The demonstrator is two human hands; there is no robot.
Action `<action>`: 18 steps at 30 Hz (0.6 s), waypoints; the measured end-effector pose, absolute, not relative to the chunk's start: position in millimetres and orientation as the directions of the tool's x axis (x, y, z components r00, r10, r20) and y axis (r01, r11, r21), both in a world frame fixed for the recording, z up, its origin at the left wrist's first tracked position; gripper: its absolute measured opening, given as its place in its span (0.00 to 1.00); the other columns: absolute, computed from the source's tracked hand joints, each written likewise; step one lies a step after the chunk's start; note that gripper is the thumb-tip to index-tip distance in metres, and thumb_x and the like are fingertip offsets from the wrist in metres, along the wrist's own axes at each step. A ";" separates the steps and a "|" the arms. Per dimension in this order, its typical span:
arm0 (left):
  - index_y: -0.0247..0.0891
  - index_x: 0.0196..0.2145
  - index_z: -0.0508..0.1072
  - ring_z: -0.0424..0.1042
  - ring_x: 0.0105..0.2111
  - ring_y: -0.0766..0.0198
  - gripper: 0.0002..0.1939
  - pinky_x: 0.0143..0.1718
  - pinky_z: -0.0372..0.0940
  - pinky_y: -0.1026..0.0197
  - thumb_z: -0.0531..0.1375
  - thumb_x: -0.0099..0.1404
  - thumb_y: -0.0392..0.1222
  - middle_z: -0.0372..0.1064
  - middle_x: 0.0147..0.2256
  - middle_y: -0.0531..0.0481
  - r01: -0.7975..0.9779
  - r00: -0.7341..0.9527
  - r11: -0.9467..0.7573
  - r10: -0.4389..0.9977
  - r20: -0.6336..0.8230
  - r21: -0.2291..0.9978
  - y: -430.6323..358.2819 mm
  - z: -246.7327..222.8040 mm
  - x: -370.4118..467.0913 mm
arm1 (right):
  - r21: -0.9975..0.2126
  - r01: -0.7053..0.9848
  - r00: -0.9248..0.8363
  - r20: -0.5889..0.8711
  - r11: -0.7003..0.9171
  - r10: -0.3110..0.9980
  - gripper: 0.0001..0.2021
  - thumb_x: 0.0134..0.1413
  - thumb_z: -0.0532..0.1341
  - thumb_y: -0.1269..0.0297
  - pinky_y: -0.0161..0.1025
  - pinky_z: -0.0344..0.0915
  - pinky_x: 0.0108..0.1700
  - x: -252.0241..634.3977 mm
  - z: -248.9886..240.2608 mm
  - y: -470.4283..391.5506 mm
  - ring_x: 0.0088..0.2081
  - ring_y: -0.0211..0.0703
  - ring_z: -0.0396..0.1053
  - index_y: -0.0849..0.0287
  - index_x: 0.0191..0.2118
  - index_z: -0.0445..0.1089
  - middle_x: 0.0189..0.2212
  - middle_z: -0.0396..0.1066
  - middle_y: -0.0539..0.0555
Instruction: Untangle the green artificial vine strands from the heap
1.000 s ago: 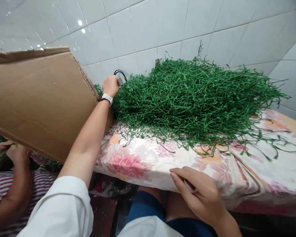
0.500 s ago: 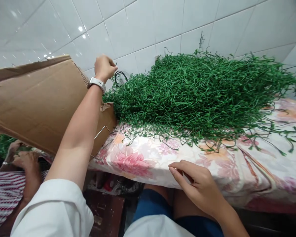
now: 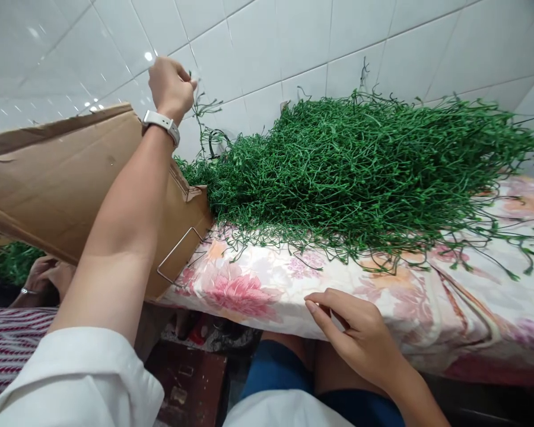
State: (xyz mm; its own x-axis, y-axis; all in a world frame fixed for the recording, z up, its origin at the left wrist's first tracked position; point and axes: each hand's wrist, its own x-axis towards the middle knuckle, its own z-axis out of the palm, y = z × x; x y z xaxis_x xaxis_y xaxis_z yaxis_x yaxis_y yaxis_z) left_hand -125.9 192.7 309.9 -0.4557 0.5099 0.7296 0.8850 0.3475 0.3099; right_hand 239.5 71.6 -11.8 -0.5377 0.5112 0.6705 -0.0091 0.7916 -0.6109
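My left hand (image 3: 172, 86), with a white watch on its wrist, is raised in front of the tiled wall with its fingers pinched. From the pinch hangs a thin green artificial plant stem (image 3: 201, 115), its branching sprigs dangling above the left end of the pile. A large heap of similar green stems (image 3: 360, 172) lies on the flowered cloth (image 3: 244, 290). My right hand (image 3: 353, 323) hovers by the cloth's front edge, its thumb and index tips close together and nothing visible between them.
A cardboard panel (image 3: 71, 178) leans at the left, with a bent wire (image 3: 169, 252) against its lower corner. Beyond it, another person's hands (image 3: 48, 276) work near more greenery. A white tiled wall (image 3: 258, 47) runs behind. A dark red wooden box (image 3: 191, 379) stands below.
My left hand has risen and moved left, drawing the green stem up so that more of it hangs in view. My right hand has stayed in place.
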 end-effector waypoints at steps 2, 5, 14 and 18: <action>0.23 0.51 0.73 0.73 0.37 0.76 0.17 0.46 0.72 0.61 0.63 0.73 0.42 0.75 0.46 0.46 0.868 -0.496 0.305 0.509 0.703 0.391 194.8 316.4 -124.0 | -0.613 -0.004 -0.536 0.668 0.790 0.516 0.06 0.66 0.60 0.72 0.31 0.64 0.31 239.5 -13.1 71.8 0.26 0.32 0.69 0.58 0.38 0.73 0.26 0.72 0.47; 0.20 0.57 0.62 0.71 0.30 0.84 0.17 0.37 0.73 0.70 0.56 0.77 0.36 0.72 0.52 0.42 0.831 -0.538 0.191 0.511 0.670 0.522 198.0 326.8 -118.6 | -0.610 -0.001 -0.535 0.670 0.793 0.515 0.06 0.66 0.60 0.72 0.31 0.64 0.32 239.9 -15.5 71.2 0.26 0.32 0.69 0.58 0.39 0.74 0.26 0.72 0.47; 0.30 0.58 0.54 0.71 0.43 0.85 0.13 0.51 0.72 0.69 0.49 0.81 0.40 0.68 0.52 0.56 0.852 -0.476 0.064 0.508 0.717 0.520 212.4 356.2 -119.2 | -0.576 -0.021 -0.516 0.706 0.817 0.485 0.06 0.67 0.60 0.73 0.29 0.63 0.32 240.1 -14.2 70.3 0.26 0.30 0.68 0.58 0.39 0.72 0.25 0.70 0.46; 0.34 0.55 0.56 0.67 0.56 0.81 0.11 0.61 0.68 0.62 0.46 0.82 0.42 0.67 0.51 0.57 0.882 -0.339 -0.086 0.568 0.750 0.463 210.2 361.6 -117.1 | -0.564 -0.030 -0.511 0.718 0.825 0.473 0.06 0.67 0.59 0.73 0.29 0.63 0.32 239.1 -12.5 70.8 0.27 0.30 0.68 0.58 0.38 0.72 0.26 0.70 0.46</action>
